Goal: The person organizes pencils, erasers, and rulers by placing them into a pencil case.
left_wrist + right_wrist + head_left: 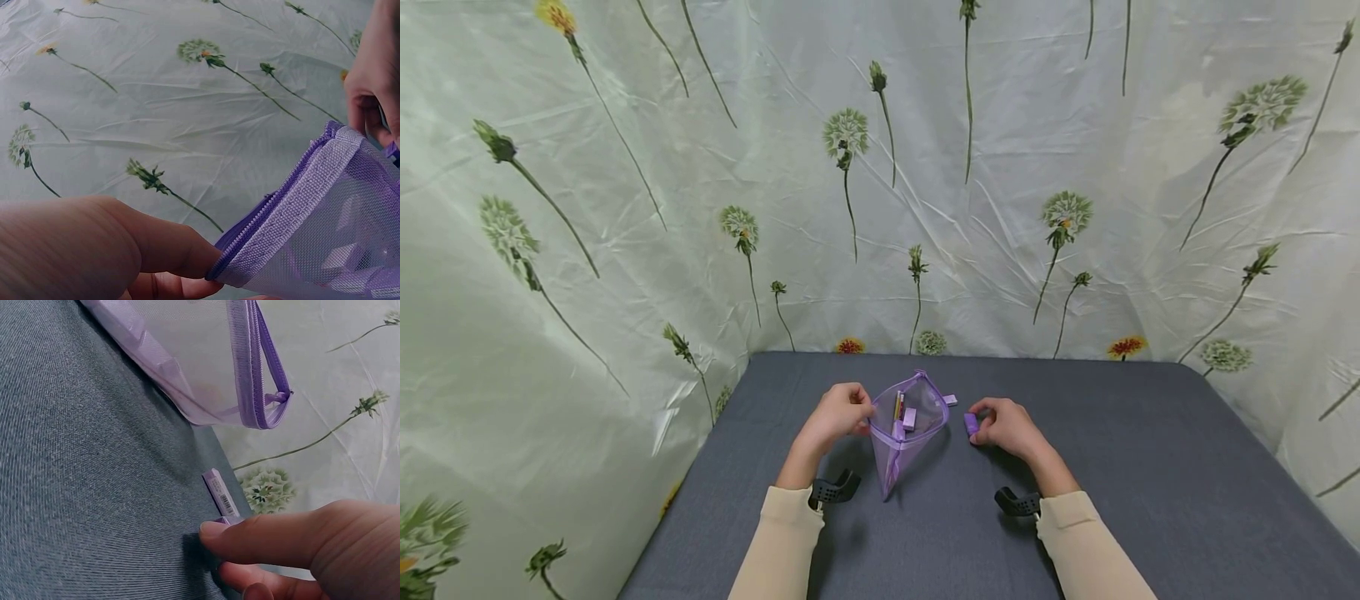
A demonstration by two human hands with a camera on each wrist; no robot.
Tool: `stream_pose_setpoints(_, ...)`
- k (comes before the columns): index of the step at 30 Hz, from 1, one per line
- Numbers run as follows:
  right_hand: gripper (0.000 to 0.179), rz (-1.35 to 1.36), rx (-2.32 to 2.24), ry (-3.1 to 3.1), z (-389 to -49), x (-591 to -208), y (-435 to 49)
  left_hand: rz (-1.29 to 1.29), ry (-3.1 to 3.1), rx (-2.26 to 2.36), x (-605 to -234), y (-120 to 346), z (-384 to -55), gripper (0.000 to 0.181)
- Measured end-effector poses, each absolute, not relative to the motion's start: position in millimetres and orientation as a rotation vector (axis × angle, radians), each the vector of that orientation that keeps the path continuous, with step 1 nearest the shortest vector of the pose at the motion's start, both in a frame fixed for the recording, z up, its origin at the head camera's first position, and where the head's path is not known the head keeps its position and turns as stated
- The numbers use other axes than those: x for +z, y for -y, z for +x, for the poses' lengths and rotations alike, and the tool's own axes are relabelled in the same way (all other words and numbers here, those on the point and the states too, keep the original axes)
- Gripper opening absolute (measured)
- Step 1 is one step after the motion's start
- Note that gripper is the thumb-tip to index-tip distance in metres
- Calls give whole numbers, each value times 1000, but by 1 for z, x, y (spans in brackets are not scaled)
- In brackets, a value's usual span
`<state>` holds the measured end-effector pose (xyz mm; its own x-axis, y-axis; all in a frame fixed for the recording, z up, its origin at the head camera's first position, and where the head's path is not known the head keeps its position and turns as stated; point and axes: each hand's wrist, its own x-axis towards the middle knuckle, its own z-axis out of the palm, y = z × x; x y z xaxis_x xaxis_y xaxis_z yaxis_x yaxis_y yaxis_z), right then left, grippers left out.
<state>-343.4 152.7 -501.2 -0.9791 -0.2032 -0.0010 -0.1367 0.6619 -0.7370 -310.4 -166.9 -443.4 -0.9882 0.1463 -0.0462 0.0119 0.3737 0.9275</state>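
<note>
Pouch (908,425), purple mesh, lies near the worktop's (1150,500) far edge, mouth open, small items inside; left hand (838,417) pinches its zipper rim. Right hand (1009,427) has its fingers (262,540) curled round a small purple block (972,423) just beside the pouch. Judgement: hold the rim taut and wide so the block passes the zipper cleanly without snagging.

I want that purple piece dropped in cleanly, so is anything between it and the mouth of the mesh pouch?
Nothing visible: only bare table separates the purple piece in the right hand from the pouch, whose mouth the left hand holds open.
</note>
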Motion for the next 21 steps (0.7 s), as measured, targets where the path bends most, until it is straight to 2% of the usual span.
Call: stream_pose_setpoints(21,45,-311,-1278,-2807,-343,-482,-153,143,-2502,1666,-445,166,-314,11)
